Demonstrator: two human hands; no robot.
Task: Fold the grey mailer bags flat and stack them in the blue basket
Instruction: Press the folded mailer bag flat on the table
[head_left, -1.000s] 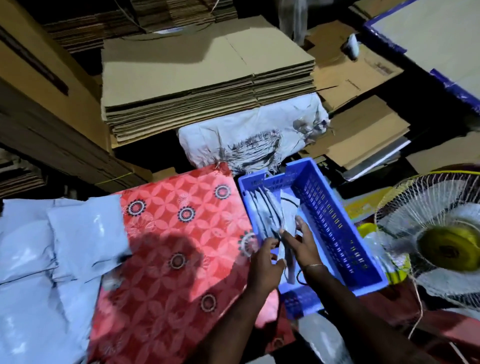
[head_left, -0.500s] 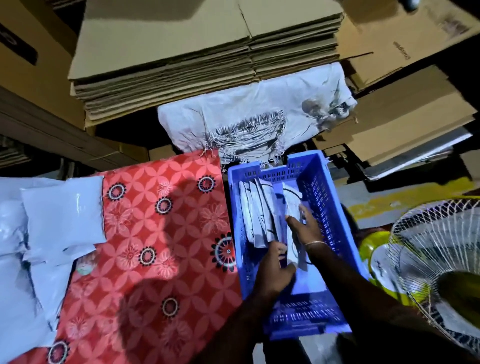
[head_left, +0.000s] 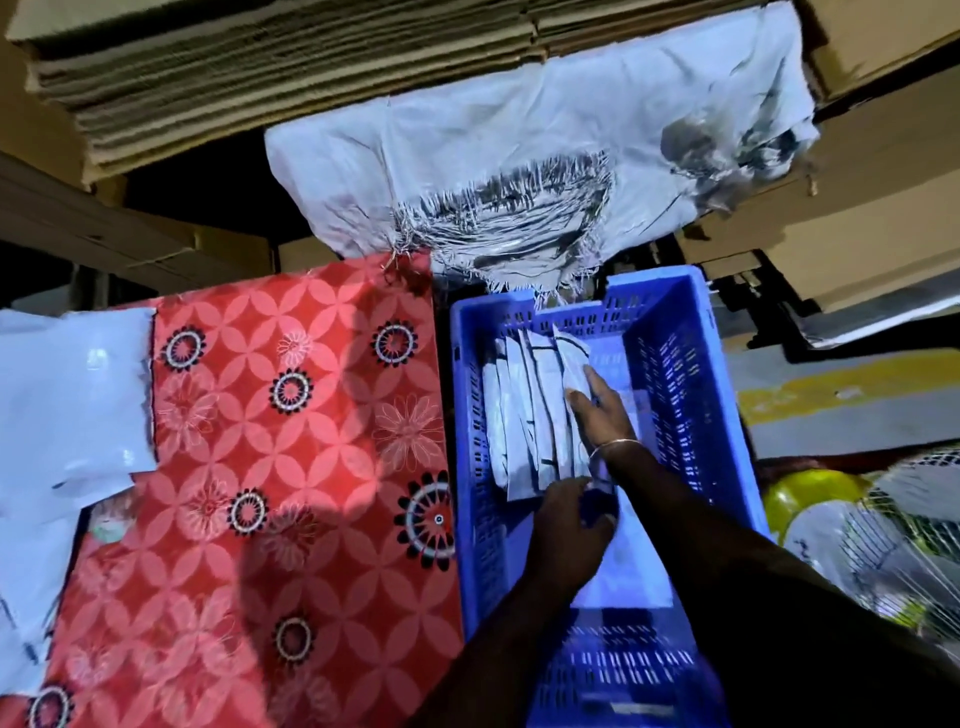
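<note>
While both hands were inside the blue basket (head_left: 680, 374), right hand (head_left: 602, 415) flat against the folded mailer bags (head_left: 530, 410), left hand (head_left: 563, 525) pinching their near ends, that upright row looked ready to flop over once released.

Both hands reach into the blue basket (head_left: 675, 364) at centre right of the frame. The right hand (head_left: 602, 410) lies flat against the folded grey bags (head_left: 524, 415) standing on edge; the left hand (head_left: 563, 525) touches their near ends. A red patterned cloth (head_left: 291, 467) fills the lower left.
</note>
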